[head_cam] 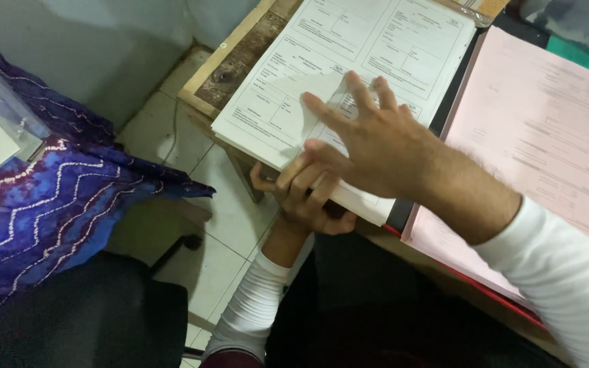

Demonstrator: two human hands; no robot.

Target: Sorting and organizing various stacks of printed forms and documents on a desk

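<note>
A thick stack of white printed forms (349, 48) lies on a wooden desk (240, 61), its near corner hanging over the desk's edge. My right hand (369, 136) rests flat on top of the stack, fingers spread, and a sheet buckles up under the fingertips. My left hand (308, 194) reaches up from below and grips the stack's near edge, fingers curled over the top and thumb underneath. Both arms wear white sleeves.
A pile of pink forms (547, 123) lies to the right on a dark folder with a red edge. Blue patterned cloth (56, 191) drapes over something at the left. A black chair (76, 313) stands on the tiled floor (219, 225).
</note>
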